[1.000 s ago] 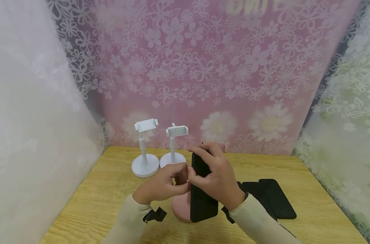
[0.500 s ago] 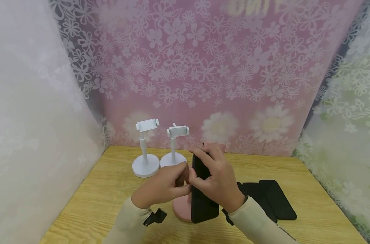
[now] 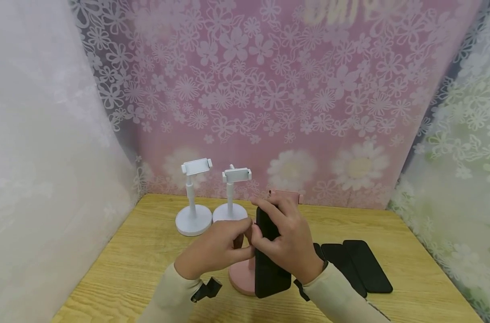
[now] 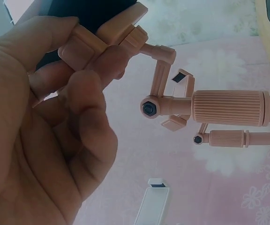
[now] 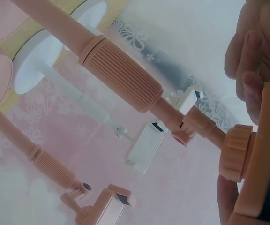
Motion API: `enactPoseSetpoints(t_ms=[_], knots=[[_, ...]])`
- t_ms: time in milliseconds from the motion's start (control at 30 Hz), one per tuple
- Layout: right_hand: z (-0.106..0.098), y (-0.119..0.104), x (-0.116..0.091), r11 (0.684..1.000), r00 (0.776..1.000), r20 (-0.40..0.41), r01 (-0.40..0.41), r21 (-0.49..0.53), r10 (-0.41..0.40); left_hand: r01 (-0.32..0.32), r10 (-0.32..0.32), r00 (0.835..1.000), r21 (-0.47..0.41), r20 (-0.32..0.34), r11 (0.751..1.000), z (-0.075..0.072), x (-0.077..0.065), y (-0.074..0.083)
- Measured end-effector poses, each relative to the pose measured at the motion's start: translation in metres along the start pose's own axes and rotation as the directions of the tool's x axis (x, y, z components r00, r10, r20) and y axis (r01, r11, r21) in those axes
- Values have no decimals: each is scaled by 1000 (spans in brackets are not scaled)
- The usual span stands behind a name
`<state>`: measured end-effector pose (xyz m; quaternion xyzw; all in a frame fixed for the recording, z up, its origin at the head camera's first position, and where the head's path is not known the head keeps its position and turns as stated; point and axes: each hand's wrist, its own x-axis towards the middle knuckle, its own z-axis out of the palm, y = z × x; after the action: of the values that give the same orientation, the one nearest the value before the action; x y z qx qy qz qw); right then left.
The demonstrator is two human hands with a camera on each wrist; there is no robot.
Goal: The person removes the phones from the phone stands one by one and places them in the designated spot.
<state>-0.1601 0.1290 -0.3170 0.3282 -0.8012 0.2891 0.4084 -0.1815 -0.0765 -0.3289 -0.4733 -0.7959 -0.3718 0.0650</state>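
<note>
In the head view a black phone [image 3: 272,273] stands upright in front of a pink phone stand [image 3: 241,277]. My right hand [image 3: 291,237] holds the phone, thumb across its front and fingers over the upper part. From the left, my left hand [image 3: 216,246] reaches to the phone's near side edge. The left wrist view shows its fingers pinching the end of the stand's pink clamp [image 4: 81,49], with the phone's dark body behind. Seen from the right wrist, the clamp's back [image 5: 259,173] carries a round ribbed knob [image 5: 236,152] joined to the stand's arm. Hands cover much of the clamp in the head view.
Two white phone stands [image 3: 192,220] [image 3: 230,211] stand at the back left. Behind the right hand shows the clamp of another pink stand [image 3: 287,195]. Several black phones [image 3: 367,265] lie on the wooden table [image 3: 127,269] at the right. Patterned curtains [image 3: 245,89] enclose the table.
Both hands keep their grip with hardly any motion. The phone and hands sit very slightly lower and farther right in the head view, which itself has shifted a little.
</note>
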Motion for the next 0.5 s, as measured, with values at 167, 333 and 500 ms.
enactPoseSetpoints(t_ms=[167, 333, 500], knots=[[0, 0, -1, 1000, 1000, 0, 7, 3, -7, -33, 33, 999, 25, -26, 999, 1, -1, 0], [0, 0, -1, 1000, 1000, 10, 9, 13, -9, -35, 37, 998, 54, -43, 998, 2, -1, 1], [-1, 0, -2, 1000, 1000, 7, 22, 11, -22, -36, 41, 998, 94, -50, 995, 3, -1, 3]])
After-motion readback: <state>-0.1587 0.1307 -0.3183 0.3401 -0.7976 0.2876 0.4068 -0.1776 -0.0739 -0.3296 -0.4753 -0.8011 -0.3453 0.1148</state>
